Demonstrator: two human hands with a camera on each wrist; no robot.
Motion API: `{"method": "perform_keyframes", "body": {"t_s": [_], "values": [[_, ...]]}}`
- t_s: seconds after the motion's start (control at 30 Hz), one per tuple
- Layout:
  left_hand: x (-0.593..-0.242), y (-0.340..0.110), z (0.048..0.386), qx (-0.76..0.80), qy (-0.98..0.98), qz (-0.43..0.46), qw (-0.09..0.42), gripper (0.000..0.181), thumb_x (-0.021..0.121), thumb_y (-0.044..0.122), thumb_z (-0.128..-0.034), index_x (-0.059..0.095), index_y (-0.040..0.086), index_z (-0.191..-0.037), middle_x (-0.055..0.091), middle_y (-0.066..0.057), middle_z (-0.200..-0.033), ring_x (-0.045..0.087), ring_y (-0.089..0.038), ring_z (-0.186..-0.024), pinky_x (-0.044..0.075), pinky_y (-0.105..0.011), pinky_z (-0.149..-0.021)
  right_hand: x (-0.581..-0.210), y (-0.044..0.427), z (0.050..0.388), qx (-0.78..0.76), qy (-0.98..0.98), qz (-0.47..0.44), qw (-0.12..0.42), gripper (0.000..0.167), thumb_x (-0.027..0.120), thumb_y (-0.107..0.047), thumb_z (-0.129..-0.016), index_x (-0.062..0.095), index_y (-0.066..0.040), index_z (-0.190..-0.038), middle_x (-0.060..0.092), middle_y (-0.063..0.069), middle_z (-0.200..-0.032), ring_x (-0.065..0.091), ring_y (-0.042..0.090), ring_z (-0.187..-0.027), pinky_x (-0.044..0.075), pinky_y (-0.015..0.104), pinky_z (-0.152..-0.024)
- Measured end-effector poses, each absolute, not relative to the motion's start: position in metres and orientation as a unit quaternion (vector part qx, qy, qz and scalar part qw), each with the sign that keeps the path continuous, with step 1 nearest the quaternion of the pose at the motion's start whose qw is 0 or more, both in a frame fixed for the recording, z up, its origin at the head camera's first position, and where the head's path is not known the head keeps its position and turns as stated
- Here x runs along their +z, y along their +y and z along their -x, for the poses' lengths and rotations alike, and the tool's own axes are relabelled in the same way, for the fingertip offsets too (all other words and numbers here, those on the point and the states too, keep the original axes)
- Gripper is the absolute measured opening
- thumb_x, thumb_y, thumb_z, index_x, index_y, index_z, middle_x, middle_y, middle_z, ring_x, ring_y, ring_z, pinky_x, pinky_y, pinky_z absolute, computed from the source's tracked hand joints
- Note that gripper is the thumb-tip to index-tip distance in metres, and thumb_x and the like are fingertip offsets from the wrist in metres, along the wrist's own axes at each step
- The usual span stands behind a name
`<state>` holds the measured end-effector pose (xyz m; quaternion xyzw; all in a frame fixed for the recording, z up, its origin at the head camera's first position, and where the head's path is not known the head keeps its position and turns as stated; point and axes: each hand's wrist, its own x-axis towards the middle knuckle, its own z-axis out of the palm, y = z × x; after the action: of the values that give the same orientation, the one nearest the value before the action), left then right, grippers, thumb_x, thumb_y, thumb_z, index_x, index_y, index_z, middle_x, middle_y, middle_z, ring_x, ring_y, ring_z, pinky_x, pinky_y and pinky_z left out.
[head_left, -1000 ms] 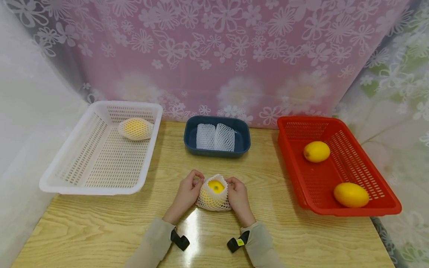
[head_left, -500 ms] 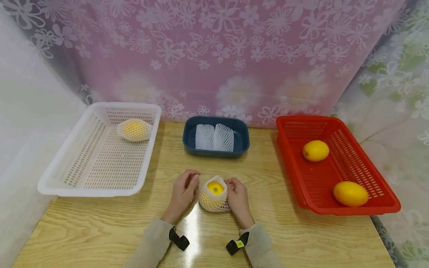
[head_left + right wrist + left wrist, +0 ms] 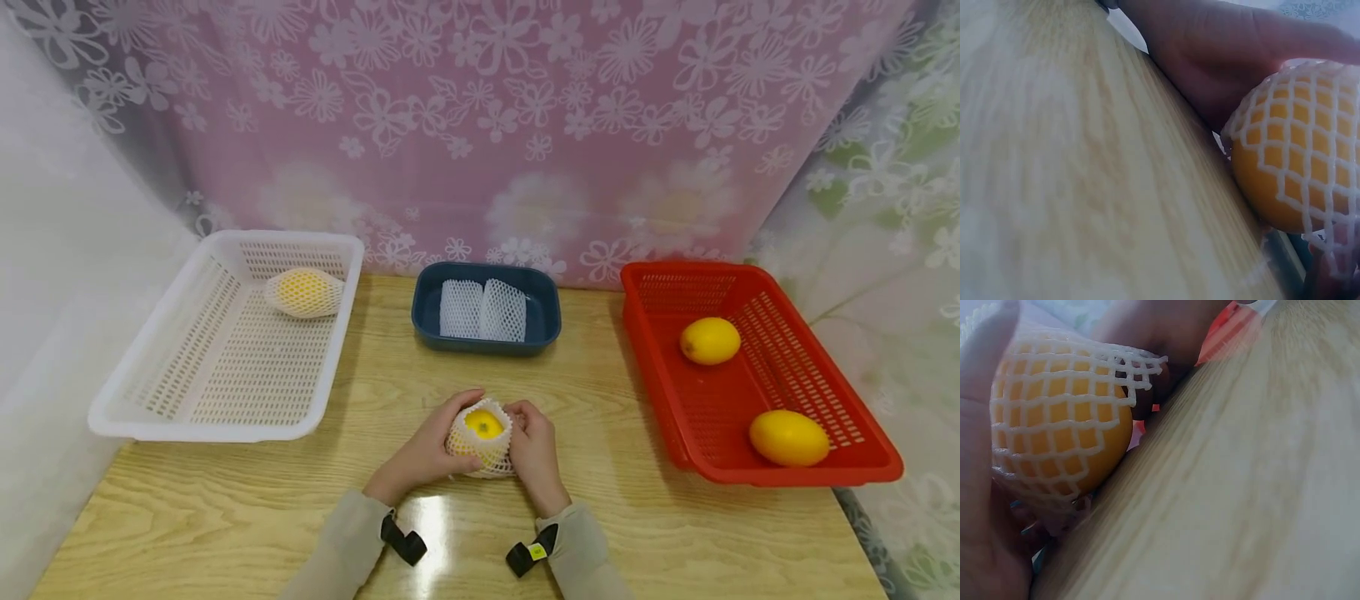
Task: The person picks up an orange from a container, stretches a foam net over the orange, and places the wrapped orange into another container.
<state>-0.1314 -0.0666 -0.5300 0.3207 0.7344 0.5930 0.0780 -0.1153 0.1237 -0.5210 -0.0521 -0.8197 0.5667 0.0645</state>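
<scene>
A lemon [image 3: 483, 423] stands on the table, wrapped in a white foam net sleeve [image 3: 491, 454] whose open top bares the fruit's end. My left hand [image 3: 429, 450] is curled round its left side, thumb in front and fingers behind. At the right side, my right hand [image 3: 534, 450] pinches the net's edge, its fingertips partly hidden. In the left wrist view the lemon's lower side [image 3: 1110, 465] bulges bare below the mesh. The right wrist view also has bare peel [image 3: 1257, 194] under the net, close to the tabletop.
Ahead is a blue tray [image 3: 486, 343] with two flat foam nets [image 3: 502, 310]. A white basket [image 3: 217, 429] at left holds one netted lemon [image 3: 303, 292]. At right, a red basket [image 3: 667, 400] holds two bare lemons [image 3: 789, 437].
My left hand first came away from the net to the left, then returned and closed round the netted lemon. The right hand has stayed at the net's right side.
</scene>
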Motion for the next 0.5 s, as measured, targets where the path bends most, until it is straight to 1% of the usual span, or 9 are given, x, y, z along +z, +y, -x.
{"method": "perform_keyframes", "body": {"t_s": [0.13,0.23,0.37,0.5], "values": [[-0.5289,-0.0656,0.1315,0.576,0.754,-0.308,0.072,0.092,0.085,0.042,-0.0758,0.038,0.014,-0.150,0.047,-0.004,-0.146,0.046,-0.021,-0.129,0.038,-0.040,-0.107,-0.5193,0.1237,0.1166,0.561,-0.824,0.054,0.061,0.014,0.058,-0.008,-0.099,0.067,0.001,-0.093,0.052,0.000,-0.062,0.048,0.011,-0.056,0.042,0.023,-0.053],[-0.5301,-0.0642,0.1309,0.570,0.762,-0.299,0.066,0.091,0.090,0.034,-0.0713,0.042,0.017,-0.147,0.049,0.001,-0.142,0.048,-0.019,-0.125,0.040,-0.039,-0.105,-0.5182,0.1244,0.1168,0.554,-0.829,0.052,0.062,0.015,0.058,-0.009,-0.099,0.067,0.001,-0.092,0.051,0.000,-0.062,0.049,0.012,-0.058,0.042,0.023,-0.053],[-0.5328,-0.0620,0.1295,0.558,0.772,-0.301,0.047,0.088,0.093,0.032,-0.0666,0.047,0.022,-0.141,0.053,0.004,-0.135,0.050,-0.016,-0.119,0.041,-0.037,-0.103,-0.5184,0.1257,0.1157,0.536,-0.840,0.050,0.071,0.015,0.059,-0.009,-0.099,0.067,0.001,-0.092,0.048,-0.001,-0.062,0.046,0.013,-0.058,0.040,0.024,-0.053],[-0.5353,-0.0620,0.1289,0.543,0.776,-0.319,0.017,0.086,0.095,0.033,-0.0633,0.050,0.020,-0.136,0.053,0.001,-0.129,0.048,-0.018,-0.116,0.042,-0.037,-0.099,-0.5200,0.1265,0.1152,0.515,-0.852,0.043,0.078,0.014,0.060,-0.010,-0.098,0.068,-0.001,-0.091,0.048,-0.002,-0.063,0.044,0.013,-0.059,0.039,0.025,-0.054]]}}
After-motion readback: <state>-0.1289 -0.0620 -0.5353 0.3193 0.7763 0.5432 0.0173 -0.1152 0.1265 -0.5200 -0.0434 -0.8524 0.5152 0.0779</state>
